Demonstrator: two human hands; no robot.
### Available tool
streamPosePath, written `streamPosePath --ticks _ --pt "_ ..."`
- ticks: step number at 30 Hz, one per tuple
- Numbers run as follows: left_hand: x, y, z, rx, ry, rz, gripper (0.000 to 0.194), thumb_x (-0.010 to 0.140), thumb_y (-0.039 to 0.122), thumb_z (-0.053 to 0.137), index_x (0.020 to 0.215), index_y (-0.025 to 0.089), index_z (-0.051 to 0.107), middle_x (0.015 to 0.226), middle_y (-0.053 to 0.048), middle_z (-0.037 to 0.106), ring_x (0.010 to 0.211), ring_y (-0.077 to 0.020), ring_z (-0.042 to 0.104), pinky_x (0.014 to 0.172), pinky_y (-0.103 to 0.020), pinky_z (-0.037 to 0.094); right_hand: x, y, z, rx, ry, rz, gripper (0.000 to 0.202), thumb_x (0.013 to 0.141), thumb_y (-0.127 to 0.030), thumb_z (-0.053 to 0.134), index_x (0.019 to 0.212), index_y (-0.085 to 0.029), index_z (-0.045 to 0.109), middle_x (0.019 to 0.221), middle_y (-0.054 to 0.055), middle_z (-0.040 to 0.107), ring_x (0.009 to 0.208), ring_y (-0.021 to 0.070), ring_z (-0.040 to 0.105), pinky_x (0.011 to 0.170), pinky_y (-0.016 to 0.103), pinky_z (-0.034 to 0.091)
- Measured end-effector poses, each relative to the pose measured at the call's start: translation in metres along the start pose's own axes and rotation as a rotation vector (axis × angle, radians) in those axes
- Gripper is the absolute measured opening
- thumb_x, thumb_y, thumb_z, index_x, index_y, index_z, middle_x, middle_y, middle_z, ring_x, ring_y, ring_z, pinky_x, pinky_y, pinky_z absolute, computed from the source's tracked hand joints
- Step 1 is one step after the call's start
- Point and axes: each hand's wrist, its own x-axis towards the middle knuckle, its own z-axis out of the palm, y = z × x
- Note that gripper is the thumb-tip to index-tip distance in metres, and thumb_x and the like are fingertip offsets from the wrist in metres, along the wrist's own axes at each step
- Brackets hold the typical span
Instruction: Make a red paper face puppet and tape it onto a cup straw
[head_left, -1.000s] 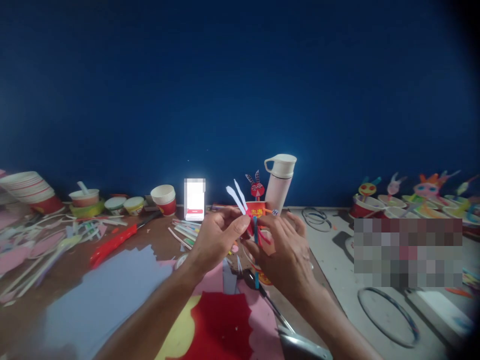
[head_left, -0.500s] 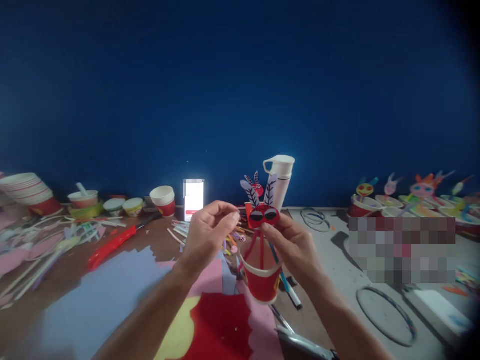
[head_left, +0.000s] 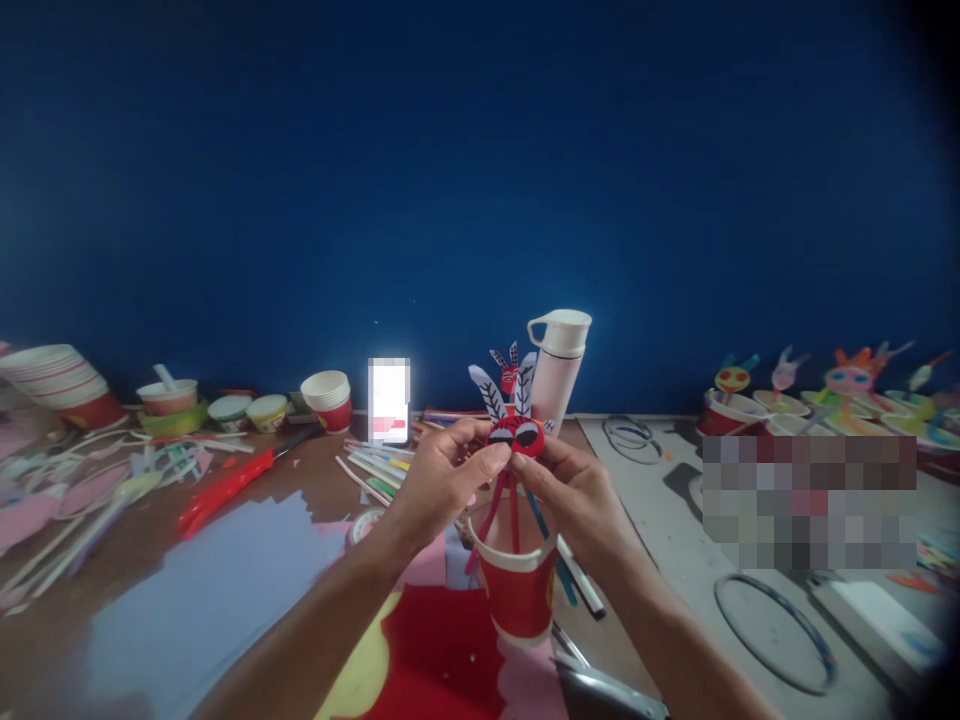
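Note:
A red paper face (head_left: 517, 437) with black-and-white eyes is pinched from both sides. My left hand (head_left: 448, 478) grips its left edge with thumb and curled fingers; my right hand (head_left: 576, 488) does the same at the right. Two white ear-like strips (head_left: 487, 392) with black branching lines stand up above it. Red and blue stems (head_left: 514, 515) run from under the face into a red paper cup (head_left: 519, 598) with a white rim, tilted below my hands. Behind the face shows a smaller red figure (head_left: 509, 379), partly hidden.
Red paper sheet (head_left: 442, 650), scissors (head_left: 611, 685) and a marker (head_left: 581, 578) lie near the cup. Behind stand a white bottle (head_left: 558, 375), a lit phone (head_left: 389, 400) and stacked cups (head_left: 328, 400). A red-handled cutter (head_left: 225, 495) lies left; finished cup figures (head_left: 731, 385) stand right.
My left hand has moved right and closed on the left edge of the face, where it was apart before. The face and cup have shifted slightly left and down.

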Motion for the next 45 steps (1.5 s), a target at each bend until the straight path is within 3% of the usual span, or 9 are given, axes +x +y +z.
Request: streamPosePath --ticks 5,8,12,16,22,31,38,45 --pt "0.001 -0.002 0.001 0.015 0.064 0.019 0.019 0.079 0.032 0.058 0.071 0.015 0.060 0.066 0.001 0.053 0.055 -0.0105 0.051 0.050 -0.021 0.043 0.000 0.001 0.001 0.019 -0.052 0.038 0.026 0.079 -0.034 0.064 0.101 -0.021 0.067 0.093 0.005 0.069 0.084 0.0207 0.064 0.079 0.034 0.049" --pt "0.002 -0.004 -0.001 0.000 0.089 0.011 0.018 0.079 0.032 0.057 0.072 0.016 0.058 0.061 0.003 0.051 0.052 -0.0092 0.049 0.049 -0.020 0.041 0.002 0.004 -0.004 0.008 -0.060 0.052 0.030 0.082 -0.037 0.060 0.105 -0.019 0.065 0.095 0.006 0.068 0.086 0.0211 0.062 0.078 0.034 0.049" --pt "0.005 -0.004 -0.005 -0.053 0.113 -0.014 0.015 0.079 0.030 0.058 0.079 0.016 0.057 0.061 0.004 0.052 0.052 -0.0074 0.048 0.050 -0.019 0.041 0.007 0.010 -0.013 -0.080 -0.022 0.001 0.027 0.085 -0.040 0.057 0.096 -0.018 0.068 0.087 0.005 0.069 0.082 0.0187 0.061 0.078 0.031 0.046" --pt "0.009 -0.003 -0.009 -0.067 0.126 -0.025 0.016 0.077 0.030 0.059 0.076 0.015 0.056 0.060 0.004 0.052 0.049 -0.0072 0.048 0.046 -0.018 0.041 0.010 0.011 -0.015 -0.116 -0.070 -0.005 0.026 0.086 -0.039 0.054 0.091 -0.019 0.069 0.085 0.003 0.069 0.080 0.0169 0.060 0.078 0.029 0.044" --pt "0.012 -0.005 -0.013 -0.083 0.097 -0.086 0.014 0.077 0.029 0.057 0.076 0.014 0.056 0.058 0.003 0.053 0.042 -0.0059 0.045 0.041 -0.017 0.037 0.009 0.012 -0.013 -0.144 -0.067 0.115 0.023 0.078 -0.040 0.063 0.082 -0.017 0.065 0.077 0.002 0.066 0.073 0.0166 0.059 0.068 0.027 0.044" --pt "0.015 -0.009 -0.015 -0.091 0.007 -0.119 0.018 0.078 0.032 0.057 0.073 0.015 0.057 0.054 0.004 0.052 0.041 -0.0064 0.044 0.040 -0.018 0.035 0.009 0.013 -0.011 -0.197 -0.068 0.148 0.022 0.074 -0.037 0.066 0.073 -0.016 0.062 0.067 -0.001 0.060 0.062 0.0132 0.053 0.059 0.026 0.039" --pt "0.016 -0.012 -0.017 -0.115 -0.028 -0.129 0.021 0.077 0.034 0.058 0.080 0.013 0.061 0.051 0.003 0.052 0.044 -0.0081 0.046 0.042 -0.018 0.034 0.013 0.023 -0.018 0.013 -0.102 0.155 0.018 0.077 -0.034 0.066 0.077 -0.016 0.064 0.071 0.000 0.062 0.069 0.0146 0.057 0.073 0.030 0.043" --pt "0.016 -0.012 -0.015 -0.087 -0.070 -0.100 0.016 0.072 0.019 0.058 0.083 0.012 0.068 0.052 0.003 0.055 0.045 -0.0074 0.043 0.044 -0.018 0.031 0.015 0.030 -0.022 0.122 -0.079 0.187 0.018 0.076 -0.034 0.067 0.073 -0.017 0.063 0.069 0.000 0.062 0.065 0.0137 0.057 0.074 0.030 0.043"
